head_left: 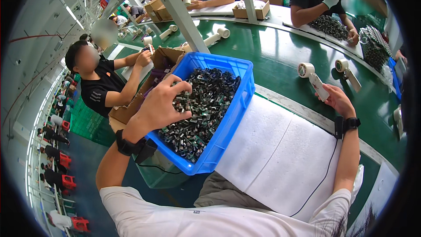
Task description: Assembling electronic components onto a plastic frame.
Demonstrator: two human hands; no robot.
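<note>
My left hand reaches over a blue plastic bin, thumb and fingers apart and curved down toward the parts. Heaped in the bin are many small electronic parts, dark with bits of green board and metal. Whether the fingertips touch them, I cannot tell. Out over the green work surface, my right hand grips the handle end of a white handheld fan, whose round head points away from me. A second white fan lies just to its right.
A white foam sheet lies in front of me, right of the bin. An open cardboard box stands behind the bin, beside a co-worker. More fans lie on the green conveyor. Across it, a gloved person sits by heaped parts.
</note>
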